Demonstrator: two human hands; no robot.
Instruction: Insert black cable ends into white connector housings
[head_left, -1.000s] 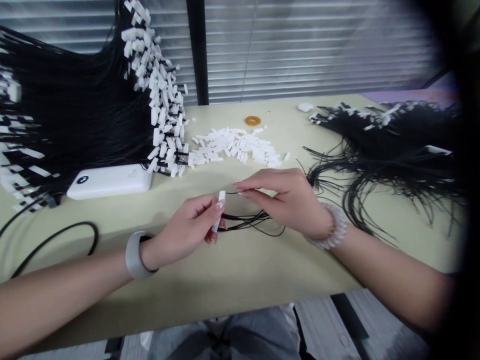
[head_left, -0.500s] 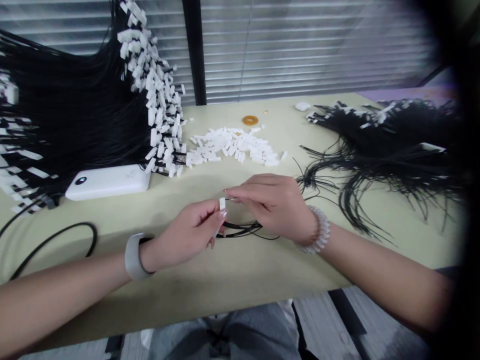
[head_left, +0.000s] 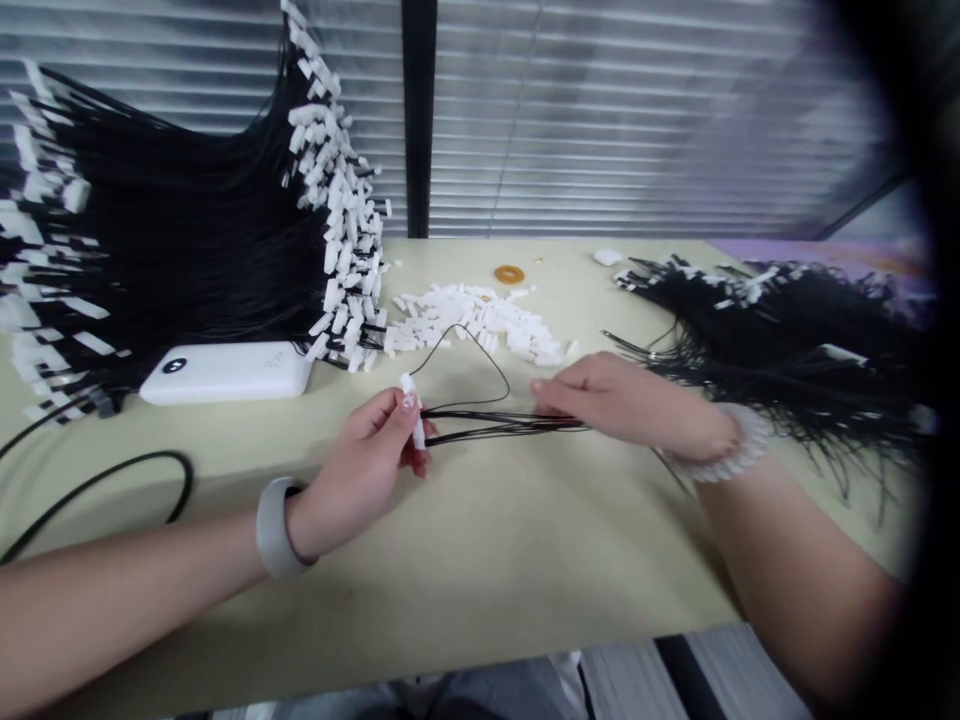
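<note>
The left hand (head_left: 366,460) pinches a narrow white plastic tab (head_left: 413,412) upright between thumb and fingers, a firm, closed hold. From the tab, a small bunch of black cords (head_left: 502,426) runs level across the pale surface (head_left: 487,570) toward the right hand (head_left: 611,395), whose fingers lie nearly flat and together at the bunch's far end. It may be gripping the cords lightly, but the view is too poor to tell. One thin cord (head_left: 466,347) arcs up in a loose loop over a heap of white tabs (head_left: 480,318).

The work in hand appears to sit where cords meet tab, so the pose seems to call for the left pinch to stay steady while the right hand controls the cords.

Just beyond lie a white power bank (head_left: 225,372) and a coiled black cable (head_left: 112,482). Farther off, masses of tabbed black cords (head_left: 187,220) spread on both sides, with an orange ring (head_left: 509,274) past the heap — slatted blinds (head_left: 600,120) close the view.
</note>
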